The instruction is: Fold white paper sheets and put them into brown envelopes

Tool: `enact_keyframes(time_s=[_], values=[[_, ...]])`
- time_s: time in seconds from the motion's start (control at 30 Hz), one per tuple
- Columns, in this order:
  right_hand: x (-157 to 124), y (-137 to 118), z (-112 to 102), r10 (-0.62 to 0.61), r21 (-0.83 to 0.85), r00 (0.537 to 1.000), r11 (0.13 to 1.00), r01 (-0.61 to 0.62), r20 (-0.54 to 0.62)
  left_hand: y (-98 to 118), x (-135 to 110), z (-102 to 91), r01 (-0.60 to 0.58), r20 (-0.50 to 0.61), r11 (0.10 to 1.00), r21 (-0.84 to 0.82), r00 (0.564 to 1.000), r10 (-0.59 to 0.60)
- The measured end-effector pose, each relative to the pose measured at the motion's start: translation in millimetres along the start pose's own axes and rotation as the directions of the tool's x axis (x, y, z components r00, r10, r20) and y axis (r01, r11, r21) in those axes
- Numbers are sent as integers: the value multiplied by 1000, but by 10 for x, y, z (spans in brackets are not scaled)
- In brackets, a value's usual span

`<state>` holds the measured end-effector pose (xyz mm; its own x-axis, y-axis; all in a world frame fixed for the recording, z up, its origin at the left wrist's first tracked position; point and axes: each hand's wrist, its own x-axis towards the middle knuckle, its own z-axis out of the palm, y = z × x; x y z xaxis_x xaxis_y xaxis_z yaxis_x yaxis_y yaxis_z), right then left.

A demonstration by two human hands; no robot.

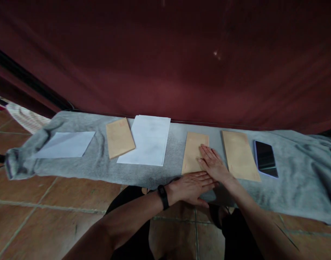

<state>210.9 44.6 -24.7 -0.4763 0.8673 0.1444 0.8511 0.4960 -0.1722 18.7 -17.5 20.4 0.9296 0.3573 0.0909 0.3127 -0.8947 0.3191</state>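
A tan paper envelope point(191, 151) lies upright in front of me on the grey cloth. My right hand point(212, 164) rests flat on its right side, fingers stretched toward the far edge. Across the envelope's near end lies my left hand point(192, 186), palm down with fingers extended to the right, close against the right wrist. Just right of my right hand is a stack of tan envelopes point(239, 155). Further left, another tan envelope stack point(120, 137) overlaps the corner of some white paper sheets point(150, 141).
The grey cloth point(105, 173) covers a narrow bench against a dark red panel point(165, 72). A phone point(266, 158) lies at the right, and a folded white sheet point(66, 144) at the left. Tiled floor point(81, 206) shows below.
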Motion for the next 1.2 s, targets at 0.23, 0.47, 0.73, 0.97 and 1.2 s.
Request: enact_keyframes(time_s=[0.23, 0.47, 0.73, 0.97, 1.2], values=[[-69, -58, -78, -41, 91, 996, 995, 34, 83, -77, 44, -85, -21, 4, 960, -280, 1000, 23], [-134, -103, -162, -106, 116, 991, 989, 97, 76, -230, 71, -293, 115, 131, 770, -627, 991, -41], [-219, -237, -157, -97, 114, 995, 989, 93, 30, -691, 255, -347, 212, -48, 546, -811, 905, -422], [-398, -506, -184, -251, 173, 967, 955, 240, 45, -1207, 361, -220, 465, -306, 873, -148, 818, -488], [-412, -473, -280, -350, 104, 936, 932, 346, 26, -1178, 487, -81, 468, -235, 878, 97, 868, -437]])
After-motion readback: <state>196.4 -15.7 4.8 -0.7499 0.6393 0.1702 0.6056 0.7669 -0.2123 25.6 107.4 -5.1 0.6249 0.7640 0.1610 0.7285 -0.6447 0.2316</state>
